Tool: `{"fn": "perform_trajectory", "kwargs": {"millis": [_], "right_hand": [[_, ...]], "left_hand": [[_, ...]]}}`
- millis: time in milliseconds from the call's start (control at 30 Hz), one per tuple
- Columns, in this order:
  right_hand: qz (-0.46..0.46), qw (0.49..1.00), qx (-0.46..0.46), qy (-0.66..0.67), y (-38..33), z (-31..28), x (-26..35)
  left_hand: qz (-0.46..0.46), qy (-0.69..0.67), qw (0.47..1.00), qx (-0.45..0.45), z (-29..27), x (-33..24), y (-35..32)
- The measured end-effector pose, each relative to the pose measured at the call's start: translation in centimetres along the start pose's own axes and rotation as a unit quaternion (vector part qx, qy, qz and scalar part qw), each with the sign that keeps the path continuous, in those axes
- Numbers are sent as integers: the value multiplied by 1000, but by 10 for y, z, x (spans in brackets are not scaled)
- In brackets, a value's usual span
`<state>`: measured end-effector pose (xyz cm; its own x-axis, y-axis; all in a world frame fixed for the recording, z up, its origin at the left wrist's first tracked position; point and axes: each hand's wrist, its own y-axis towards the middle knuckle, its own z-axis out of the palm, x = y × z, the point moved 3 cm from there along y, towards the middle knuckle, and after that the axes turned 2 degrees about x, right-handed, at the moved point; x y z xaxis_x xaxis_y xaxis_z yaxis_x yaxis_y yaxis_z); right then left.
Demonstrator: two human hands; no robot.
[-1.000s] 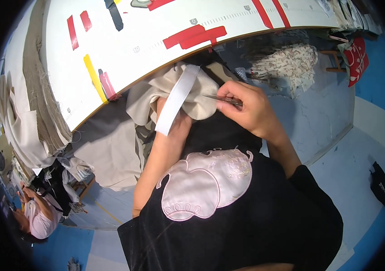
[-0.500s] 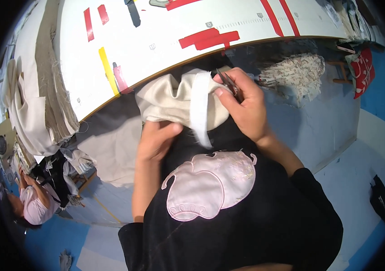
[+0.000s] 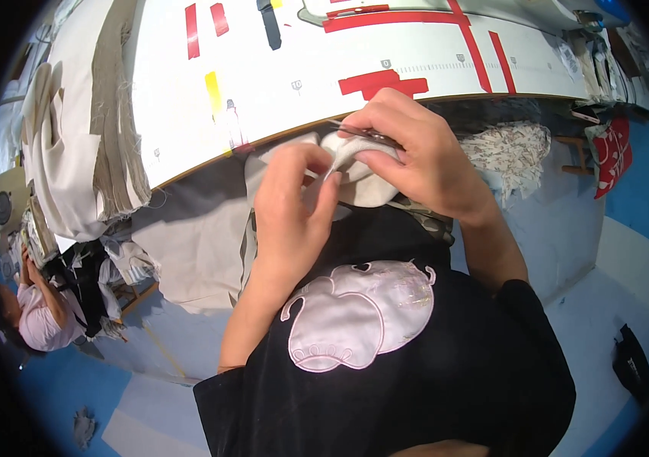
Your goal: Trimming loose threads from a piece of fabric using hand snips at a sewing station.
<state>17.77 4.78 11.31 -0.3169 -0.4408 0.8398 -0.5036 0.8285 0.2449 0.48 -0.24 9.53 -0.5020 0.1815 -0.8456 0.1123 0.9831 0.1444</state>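
Observation:
A bunched piece of cream cloth [image 3: 370, 189] hangs between my hands, just off the near edge of the table. My left hand [image 3: 288, 209] is closed, thumb and forefinger pinching a fold of it. My right hand [image 3: 435, 164] grips the cloth's right side between thumb and fingers. The same hand also holds dark metal thread snips [image 3: 366, 134], their blades pointing left above the cloth. My fingers cover the snips' handles. The white strip on the cloth is mostly hidden.
The white table [image 3: 279, 114] bears red tape strips [image 3: 382, 84] and a printed scale. Layered beige fabric [image 3: 73, 167] drapes over its left side. A patterned cloth bundle [image 3: 511, 152] sits under the table at right. Another person [image 3: 46, 312] works at far left.
My left hand has risen from the cloth's lower edge to pinch it near my right hand. The cloth has been gathered tighter, and the white strip no longer hangs down. The view has shifted slightly.

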Motion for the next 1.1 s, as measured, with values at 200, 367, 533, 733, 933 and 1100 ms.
{"fn": "perform_trajectory", "kwargs": {"millis": [200,367,533,733,933,1100], "right_hand": [[93,993,-22,-69,-37,-7,-29],[123,977,-131,-118,-63,-5,-55],[215,929,-256,-158,-90,-8,-21],[252,949,-186,-33,-104,13,-17],[243,952,-183,-30,-105,20,-22],[247,950,-188,-23,-106,20,-24]], "left_hand": [[-132,-195,958,165,30,17,5],[-265,-403,854,194,67,37,13],[-276,-402,857,166,88,33,14],[-294,-392,859,149,99,26,18],[-300,-396,857,140,100,29,15],[-301,-414,849,135,100,28,15]]}}
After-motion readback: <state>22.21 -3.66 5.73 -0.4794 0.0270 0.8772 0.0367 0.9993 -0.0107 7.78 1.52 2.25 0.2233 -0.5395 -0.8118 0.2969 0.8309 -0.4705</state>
